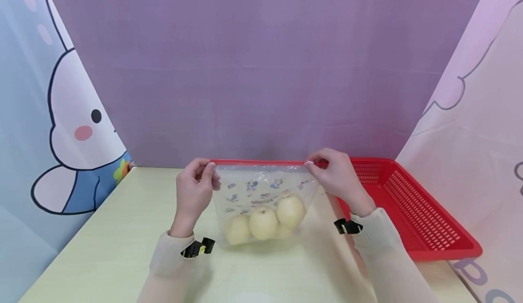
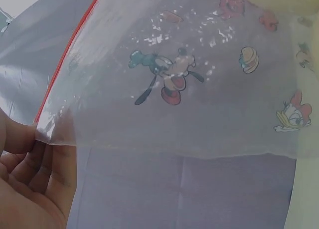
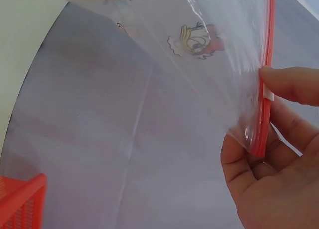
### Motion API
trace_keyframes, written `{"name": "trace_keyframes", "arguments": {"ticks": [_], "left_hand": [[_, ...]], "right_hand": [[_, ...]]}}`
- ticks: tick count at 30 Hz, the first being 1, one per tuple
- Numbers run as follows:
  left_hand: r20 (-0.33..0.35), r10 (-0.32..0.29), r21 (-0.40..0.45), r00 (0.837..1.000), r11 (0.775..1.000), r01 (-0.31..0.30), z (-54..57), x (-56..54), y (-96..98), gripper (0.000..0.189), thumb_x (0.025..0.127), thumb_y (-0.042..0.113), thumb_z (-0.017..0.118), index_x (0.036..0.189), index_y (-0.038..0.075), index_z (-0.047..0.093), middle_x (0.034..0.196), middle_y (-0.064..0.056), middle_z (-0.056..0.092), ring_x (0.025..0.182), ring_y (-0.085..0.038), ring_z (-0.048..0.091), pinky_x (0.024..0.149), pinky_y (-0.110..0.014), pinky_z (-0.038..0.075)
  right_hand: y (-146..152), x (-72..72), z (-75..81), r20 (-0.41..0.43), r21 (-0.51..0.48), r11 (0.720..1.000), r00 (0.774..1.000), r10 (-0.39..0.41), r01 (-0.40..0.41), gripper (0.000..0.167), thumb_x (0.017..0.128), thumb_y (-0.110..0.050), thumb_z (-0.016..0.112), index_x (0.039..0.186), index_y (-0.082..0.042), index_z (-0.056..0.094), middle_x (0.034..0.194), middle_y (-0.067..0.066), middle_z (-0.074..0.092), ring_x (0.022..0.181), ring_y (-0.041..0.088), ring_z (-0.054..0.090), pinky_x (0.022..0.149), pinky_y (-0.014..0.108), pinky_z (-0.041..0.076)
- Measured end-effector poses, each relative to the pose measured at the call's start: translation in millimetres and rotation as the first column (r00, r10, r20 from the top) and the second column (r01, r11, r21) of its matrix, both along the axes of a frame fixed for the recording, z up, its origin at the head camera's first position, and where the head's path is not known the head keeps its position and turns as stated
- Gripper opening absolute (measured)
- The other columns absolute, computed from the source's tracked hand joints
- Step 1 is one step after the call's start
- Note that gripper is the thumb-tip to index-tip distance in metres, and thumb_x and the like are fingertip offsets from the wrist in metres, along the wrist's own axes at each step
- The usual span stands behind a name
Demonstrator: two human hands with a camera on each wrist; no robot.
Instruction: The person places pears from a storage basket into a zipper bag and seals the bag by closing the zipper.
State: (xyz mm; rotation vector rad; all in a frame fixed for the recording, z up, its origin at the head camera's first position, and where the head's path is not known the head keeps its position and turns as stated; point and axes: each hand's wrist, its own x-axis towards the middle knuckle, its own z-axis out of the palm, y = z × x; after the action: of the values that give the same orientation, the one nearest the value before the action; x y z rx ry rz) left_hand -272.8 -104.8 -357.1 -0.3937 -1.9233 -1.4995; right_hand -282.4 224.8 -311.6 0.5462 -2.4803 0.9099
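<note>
A clear zipper bag with cartoon prints and a red zip strip along its top hangs between both hands. Inside, several pale yellow round fruits, which look like pears, lie at the bottom. My left hand pinches the top left corner, thumb against the curled fingers. At the other end, my right hand pinches the strip near a small white slider, thumb on one side and fingers behind. In the right wrist view the red strip runs straight down to the corner.
To the right stands a red plastic basket with perforated walls, partly behind the right forearm. Below the bag is a pale yellow tabletop. A purple cloth closes off the back, with printed cartoon cloths on both sides.
</note>
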Motion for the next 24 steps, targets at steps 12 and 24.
{"name": "trace_keyframes", "arguments": {"ticks": [12, 24], "left_hand": [[0.016, 0.003, 0.001, 1.000, 1.000, -0.003, 0.8, -0.1, -0.4, 0.021, 0.102, 0.018, 0.064, 0.100, -0.003, 0.068, 0.074, -0.015, 0.067, 0.057, -0.014, 0.065, 0.055, -0.028, 0.060], [0.034, 0.001, 0.016, 0.999, 1.000, -0.002, 1.2, 0.1, 0.3, 0.020, 0.102, 0.016, 0.064, 0.100, -0.004, 0.068, 0.075, -0.016, 0.067, 0.058, -0.014, 0.065, 0.055, -0.027, 0.060]], "right_hand": [[7.9, -1.4, -1.0, 0.027, -0.007, 0.999, 0.999, -0.035, 0.035, 0.021, 0.092, -0.016, 0.075, 0.110, -0.005, 0.073, 0.103, 0.010, 0.069, 0.077, 0.024, 0.057, 0.061, 0.032, 0.056], [22.1, 0.9, -4.5, 0.032, -0.046, 0.997, 0.997, -0.064, 0.065, 0.018, 0.092, -0.017, 0.074, 0.107, -0.006, 0.073, 0.098, 0.009, 0.068, 0.079, 0.024, 0.058, 0.063, 0.030, 0.056]]}}
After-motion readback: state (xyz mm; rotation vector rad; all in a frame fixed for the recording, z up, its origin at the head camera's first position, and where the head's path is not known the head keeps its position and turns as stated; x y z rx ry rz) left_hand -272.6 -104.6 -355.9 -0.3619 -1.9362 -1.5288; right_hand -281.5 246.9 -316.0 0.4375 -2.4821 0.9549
